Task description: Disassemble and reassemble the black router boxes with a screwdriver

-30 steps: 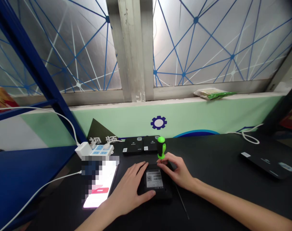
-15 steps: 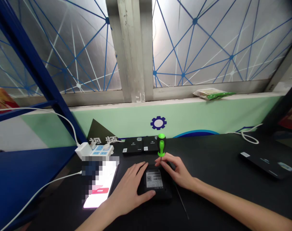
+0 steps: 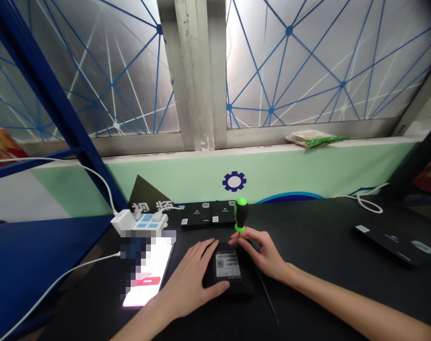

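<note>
A black box-shaped device (image 3: 244, 287) with a white printed label lies on the dark table in front of me. My left hand (image 3: 197, 270) rests along its left side, thumb stretched over the near edge and fingers at the far left corner. With my right hand (image 3: 260, 248) I pinch the shaft of a green and black screwdriver (image 3: 241, 215) at the device's far right corner. The screwdriver stands nearly upright, handle up; its tip is hidden by my fingers. A thin dark rod (image 3: 270, 298) lies on the table just right of the device.
Two similar black boxes (image 3: 196, 215) sit by the wall. Left of my hand lies a lit phone or tablet (image 3: 149, 279), beside a white power strip (image 3: 151, 221) with plugs and cables. Another black device (image 3: 393, 244) is at the right, near a white cable (image 3: 370, 205).
The screwdriver handle has turned about its shaft and its top has leaned slightly to the right. Both hands have stayed almost in place.
</note>
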The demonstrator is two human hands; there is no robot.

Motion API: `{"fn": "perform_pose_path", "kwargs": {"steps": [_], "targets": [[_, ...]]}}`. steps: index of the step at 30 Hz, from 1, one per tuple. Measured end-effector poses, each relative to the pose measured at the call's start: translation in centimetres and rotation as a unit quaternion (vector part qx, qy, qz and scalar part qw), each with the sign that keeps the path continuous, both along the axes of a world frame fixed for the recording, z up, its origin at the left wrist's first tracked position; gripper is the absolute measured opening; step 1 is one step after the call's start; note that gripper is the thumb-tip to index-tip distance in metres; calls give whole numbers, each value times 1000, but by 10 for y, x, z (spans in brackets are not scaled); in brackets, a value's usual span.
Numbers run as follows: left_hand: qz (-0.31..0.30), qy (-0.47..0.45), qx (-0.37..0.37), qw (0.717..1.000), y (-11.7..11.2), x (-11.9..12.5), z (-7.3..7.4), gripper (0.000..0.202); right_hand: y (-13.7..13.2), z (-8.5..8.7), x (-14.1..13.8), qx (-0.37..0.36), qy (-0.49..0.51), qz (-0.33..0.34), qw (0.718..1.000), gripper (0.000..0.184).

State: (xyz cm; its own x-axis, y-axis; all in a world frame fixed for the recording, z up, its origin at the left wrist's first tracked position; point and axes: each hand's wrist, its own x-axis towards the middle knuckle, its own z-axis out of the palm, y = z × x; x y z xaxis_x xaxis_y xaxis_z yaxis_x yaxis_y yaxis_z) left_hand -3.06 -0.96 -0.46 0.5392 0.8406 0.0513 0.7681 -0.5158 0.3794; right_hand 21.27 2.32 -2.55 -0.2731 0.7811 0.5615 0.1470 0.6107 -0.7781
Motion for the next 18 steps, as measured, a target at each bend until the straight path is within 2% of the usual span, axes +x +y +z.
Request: {"fn": "perform_pose_path", "kwargs": {"steps": [6,12,18], "targets": [[-7,-9,9,1000,0,-1,0,78,5,-2,-1,30,-15,-21,999,12],[-5,-5,3,1000,0,-1,-1,79,7,-9,-1,-15,-4,-61,998,23],[-5,-1,11,1000,0,-2,-2,78,0,3,1,16,-32,18,999,22]]}}
